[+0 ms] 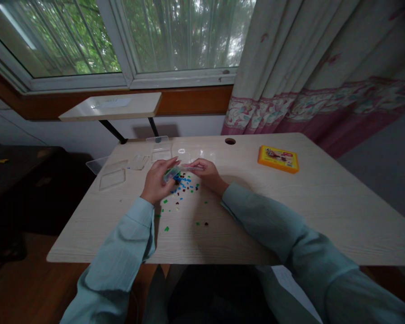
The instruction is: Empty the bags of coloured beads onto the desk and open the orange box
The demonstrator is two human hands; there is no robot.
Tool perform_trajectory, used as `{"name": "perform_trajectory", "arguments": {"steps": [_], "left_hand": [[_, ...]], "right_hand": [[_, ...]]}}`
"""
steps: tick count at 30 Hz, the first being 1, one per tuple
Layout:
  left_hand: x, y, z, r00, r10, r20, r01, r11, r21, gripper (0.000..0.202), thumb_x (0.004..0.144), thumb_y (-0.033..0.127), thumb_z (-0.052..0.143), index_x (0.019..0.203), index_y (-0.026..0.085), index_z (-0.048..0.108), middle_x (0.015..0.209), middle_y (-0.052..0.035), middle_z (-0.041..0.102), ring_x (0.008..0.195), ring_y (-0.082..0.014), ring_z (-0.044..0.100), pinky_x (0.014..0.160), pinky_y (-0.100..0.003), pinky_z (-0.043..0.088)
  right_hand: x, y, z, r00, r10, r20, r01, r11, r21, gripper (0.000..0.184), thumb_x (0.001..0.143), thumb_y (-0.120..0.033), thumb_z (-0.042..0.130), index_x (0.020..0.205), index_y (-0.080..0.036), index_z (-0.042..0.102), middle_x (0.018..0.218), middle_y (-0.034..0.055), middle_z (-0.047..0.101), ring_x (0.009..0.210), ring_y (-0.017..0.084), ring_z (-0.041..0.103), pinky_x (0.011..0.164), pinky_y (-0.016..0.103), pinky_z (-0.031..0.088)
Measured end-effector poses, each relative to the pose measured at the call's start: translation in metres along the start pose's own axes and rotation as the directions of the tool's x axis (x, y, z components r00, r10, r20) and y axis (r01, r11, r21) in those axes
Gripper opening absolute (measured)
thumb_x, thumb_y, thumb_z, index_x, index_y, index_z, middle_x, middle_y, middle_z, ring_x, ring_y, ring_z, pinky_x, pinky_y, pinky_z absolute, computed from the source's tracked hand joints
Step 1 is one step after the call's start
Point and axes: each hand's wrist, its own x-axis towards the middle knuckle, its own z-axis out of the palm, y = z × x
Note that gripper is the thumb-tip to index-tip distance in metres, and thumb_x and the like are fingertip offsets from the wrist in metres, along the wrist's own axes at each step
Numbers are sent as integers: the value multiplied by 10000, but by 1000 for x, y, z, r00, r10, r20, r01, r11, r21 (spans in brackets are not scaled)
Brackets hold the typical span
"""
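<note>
Head view: likely spill risk. Your left hand [157, 181] is curled around a small clear box [170, 174], tilted beside loose coloured pieces [185, 181], left of the table's [324, 198] centre; a slip could scatter them. Your left sleeve [121, 243] could drag the green piece [166, 228] off the front edge. Right hand [207, 173] pinches a thin flat piece [191, 168]. 2 hands close; can't tell if touching.

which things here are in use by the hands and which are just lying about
In use:
left hand, holding a small clear container
right hand, holding a thin flat item
coloured pieces scattered below

Apparently just lying about:
yellow-orange box
clear plastic containers at left
</note>
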Motion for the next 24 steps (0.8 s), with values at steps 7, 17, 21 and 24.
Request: {"name": "perform_trajectory", "arguments": {"steps": [7, 17, 21, 24], "left_hand": [[2, -4, 0, 950, -198, -242, 159, 972, -171, 383, 937, 332, 502, 1307, 248, 554, 1283, -75, 611, 1184, -238, 557, 1043, -425, 419], [0, -27, 2, 828, -340, -446, 261, 937, -231, 476, 986, 460, 409, 1429, 290, 373, 1460, -113, 396, 1262, -229, 452, 1073, -447, 386], [-1, -28, 2, 828, -336, -449, 275, 941, -198, 432, 1007, 451, 345, 1401, 290, 415, 1400, -103, 448, 1227, -216, 473, 1081, -447, 377], [-1, -26, 4, 847, -311, -432, 271, 950, -152, 438, 1011, 444, 334, 1406, 272, 413, 1379, -107, 470, 1198, -212, 494, 1067, -442, 391]], "right_hand": [[6, -13, -9, 975, -223, 14, 212, 902, -376, 275, 885, -414, 566, 962, -191, 707, 981, 59, 734, 907, 177, 685, 858, 330, 533], [89, -23, -33, 982, 82, -171, -166, 805, -570, 211, 908, -238, 498, 907, -107, 663, 791, 84, 711, 610, 119, 665, 523, 181, 466], [107, -17, -28, 970, 188, -153, -242, 721, -649, 277, 919, -331, 539, 857, -94, 667, 680, 81, 696, 514, 112, 619, 517, 192, 458], [108, -13, -18, 967, 236, -99, -243, 723, -647, 394, 897, -476, 578, 945, -97, 675, 670, 77, 699, 490, 125, 611, 515, 214, 471]]}}
